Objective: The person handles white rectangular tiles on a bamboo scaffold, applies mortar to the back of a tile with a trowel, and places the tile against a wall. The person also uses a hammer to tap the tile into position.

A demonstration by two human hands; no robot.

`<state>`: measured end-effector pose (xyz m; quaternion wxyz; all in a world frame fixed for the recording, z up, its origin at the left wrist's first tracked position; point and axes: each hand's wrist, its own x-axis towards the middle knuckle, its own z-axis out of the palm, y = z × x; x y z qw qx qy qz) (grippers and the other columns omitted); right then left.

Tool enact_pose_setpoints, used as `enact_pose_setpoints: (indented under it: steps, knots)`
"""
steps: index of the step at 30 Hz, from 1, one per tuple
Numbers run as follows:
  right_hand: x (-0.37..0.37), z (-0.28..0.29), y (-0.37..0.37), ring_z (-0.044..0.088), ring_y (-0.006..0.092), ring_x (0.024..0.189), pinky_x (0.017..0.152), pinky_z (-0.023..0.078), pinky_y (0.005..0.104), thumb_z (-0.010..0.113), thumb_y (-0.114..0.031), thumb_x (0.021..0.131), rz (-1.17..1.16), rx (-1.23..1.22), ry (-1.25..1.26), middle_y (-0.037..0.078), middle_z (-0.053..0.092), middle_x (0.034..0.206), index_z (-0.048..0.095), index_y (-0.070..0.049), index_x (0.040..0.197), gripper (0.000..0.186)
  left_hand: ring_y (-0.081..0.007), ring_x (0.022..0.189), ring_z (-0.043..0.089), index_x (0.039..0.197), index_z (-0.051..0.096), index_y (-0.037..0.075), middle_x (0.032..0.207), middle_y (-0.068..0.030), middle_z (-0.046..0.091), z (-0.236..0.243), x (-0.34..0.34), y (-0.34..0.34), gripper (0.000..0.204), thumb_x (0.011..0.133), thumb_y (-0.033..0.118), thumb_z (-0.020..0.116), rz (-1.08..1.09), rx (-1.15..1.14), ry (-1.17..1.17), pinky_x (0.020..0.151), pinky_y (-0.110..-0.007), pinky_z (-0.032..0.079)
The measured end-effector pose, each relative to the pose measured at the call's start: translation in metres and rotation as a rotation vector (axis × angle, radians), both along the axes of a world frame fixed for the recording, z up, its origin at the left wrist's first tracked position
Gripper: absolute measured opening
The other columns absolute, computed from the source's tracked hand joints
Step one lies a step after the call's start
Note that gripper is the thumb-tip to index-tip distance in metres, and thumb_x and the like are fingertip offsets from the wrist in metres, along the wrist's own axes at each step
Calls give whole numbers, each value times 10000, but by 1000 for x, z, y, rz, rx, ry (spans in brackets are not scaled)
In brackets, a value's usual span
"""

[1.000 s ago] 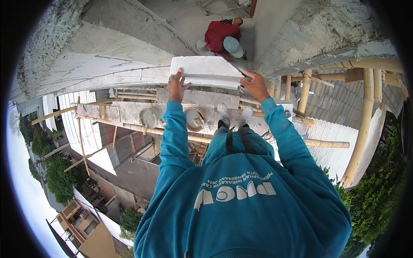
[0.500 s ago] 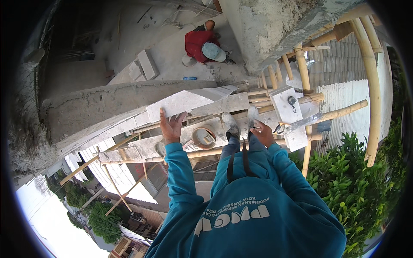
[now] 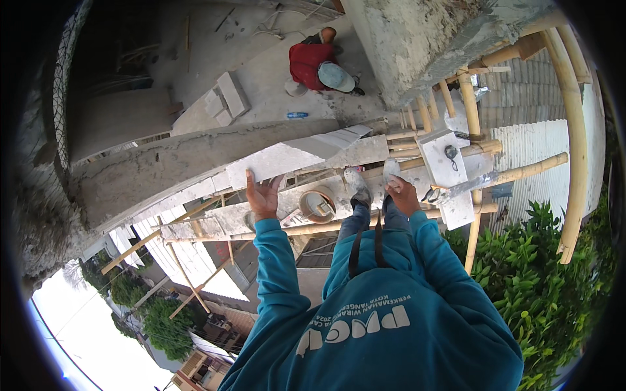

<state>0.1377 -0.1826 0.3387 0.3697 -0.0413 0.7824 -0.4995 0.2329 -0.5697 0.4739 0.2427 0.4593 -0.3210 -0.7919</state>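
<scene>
My left hand (image 3: 262, 198) is open, thumb and fingers spread, its fingertips against the near edge of a white lightweight block (image 3: 277, 161) laid along the wall. My right hand (image 3: 403, 197) hovers in front of my shoes with its fingers curled together; what they hold, if anything, cannot be made out. Between the hands, on the scaffold plank, stands a round bucket (image 3: 304, 207) with grey mortar and a tool inside. Right of my right hand, a handsaw (image 3: 467, 185) lies across a white block (image 3: 458, 210).
I stand on planks (image 3: 220, 220) over bamboo poles (image 3: 529, 168), high above the ground. Another white block (image 3: 441, 156) bears a small dark round item (image 3: 450, 152). Beyond the wall (image 3: 163, 153), a person in red (image 3: 310, 65) crouches. A concrete column (image 3: 404, 52) rises at the back.
The whole view has shifted slightly, so the scene sits farther right. My left hand stays at the block's edge. My right hand's fingers are drawn in a little more.
</scene>
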Motion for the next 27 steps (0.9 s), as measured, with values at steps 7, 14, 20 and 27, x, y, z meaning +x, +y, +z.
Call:
enact_pose_setpoints:
  steps: [7,14,20,27]
  knots:
    - [-18,9,-30,676,312,1042,879,540,388,663,-257,879,-46,-46,-72,200,668,1179,597,-36,1281,463,-434,1324,389,1467,321,54,1456,-211,371,0,1,3,734,922,436,630,-25,-37,-11,1047,-651,397]
    - [-6,-11,-30,656,349,1065,901,528,400,661,-259,873,24,-14,-37,207,668,1167,617,-56,1263,441,-431,1331,380,1479,300,68,1456,-208,371,3,-2,2,740,928,441,621,-52,-14,6,1066,-659,370]
    - [-19,-6,-30,640,386,1054,907,517,430,654,-266,871,36,23,39,220,672,1133,638,-58,1235,419,-432,1321,384,1471,309,65,1449,-205,373,-6,7,-4,737,924,442,628,-54,10,47,1058,-660,382]
    - [-17,-23,-26,711,307,937,814,557,375,648,-231,901,60,0,136,221,696,1092,598,-20,1278,435,-428,1318,390,1458,332,64,1435,-201,382,-2,2,-1,721,918,425,644,-33,-3,16,1045,-659,401]
